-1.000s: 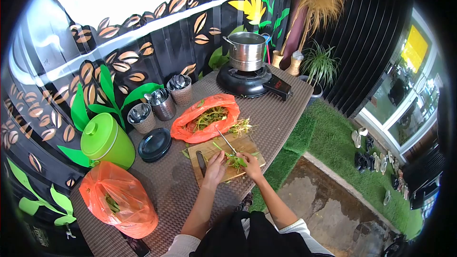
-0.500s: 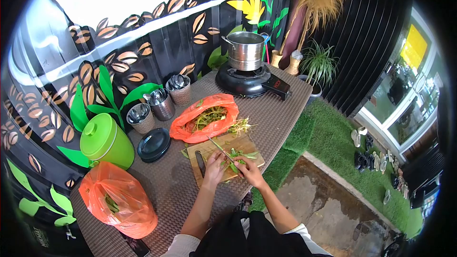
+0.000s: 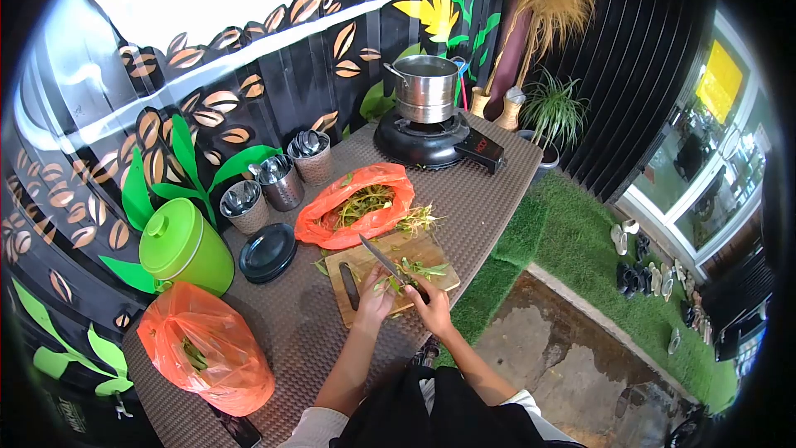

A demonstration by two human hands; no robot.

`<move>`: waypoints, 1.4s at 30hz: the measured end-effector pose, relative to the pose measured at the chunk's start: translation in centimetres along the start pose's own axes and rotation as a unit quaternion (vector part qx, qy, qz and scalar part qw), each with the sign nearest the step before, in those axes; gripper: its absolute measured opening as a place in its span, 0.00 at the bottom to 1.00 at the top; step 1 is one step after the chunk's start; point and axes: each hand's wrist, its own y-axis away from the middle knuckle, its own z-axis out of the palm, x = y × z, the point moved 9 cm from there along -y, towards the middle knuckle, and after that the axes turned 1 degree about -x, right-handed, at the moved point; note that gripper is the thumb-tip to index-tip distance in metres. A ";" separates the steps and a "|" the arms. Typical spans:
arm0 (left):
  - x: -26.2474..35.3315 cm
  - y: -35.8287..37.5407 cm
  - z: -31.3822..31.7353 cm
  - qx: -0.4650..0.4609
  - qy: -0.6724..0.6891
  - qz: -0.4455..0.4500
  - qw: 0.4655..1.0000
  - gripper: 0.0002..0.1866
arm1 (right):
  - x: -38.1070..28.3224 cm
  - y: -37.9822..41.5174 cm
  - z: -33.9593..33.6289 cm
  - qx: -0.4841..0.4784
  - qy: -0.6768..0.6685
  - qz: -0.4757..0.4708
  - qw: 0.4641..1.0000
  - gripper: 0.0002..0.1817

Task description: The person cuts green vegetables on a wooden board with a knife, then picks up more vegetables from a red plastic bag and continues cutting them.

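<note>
My right hand [image 3: 431,307] is closed round the handle of a kitchen knife [image 3: 382,258], its blade pointing away and to the left over the wooden cutting board [image 3: 428,250]. Close beside it, my left hand [image 3: 376,299] has its fingers bent round some leafy greens [image 3: 381,284], under the blade. Cut green leaves [image 3: 424,269] lie on the board's right half. Just beyond the board, an orange plastic bag [image 3: 319,231] gapes, full of green stalks. Pale trimmed stems [image 3: 421,219] rest at the bag's right side.
A steel pot [image 3: 426,93] stands on a black portable stove [image 3: 419,145] at the far end. Along the wall are several cutlery cups [image 3: 279,182] and a green lidded bucket [image 3: 189,249]. Dark plates [image 3: 268,252] and a second orange bag [image 3: 207,357] sit on the left.
The knife has turned so its blade shows broader, and it has risen off the greens a little. Both hands have shifted slightly toward me.
</note>
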 end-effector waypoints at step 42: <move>-0.1 -0.2 -1.1 0.099 0.016 0.023 0.995 0.05 | 1.0 -1.2 1.8 -0.147 -0.273 0.120 0.943 0.15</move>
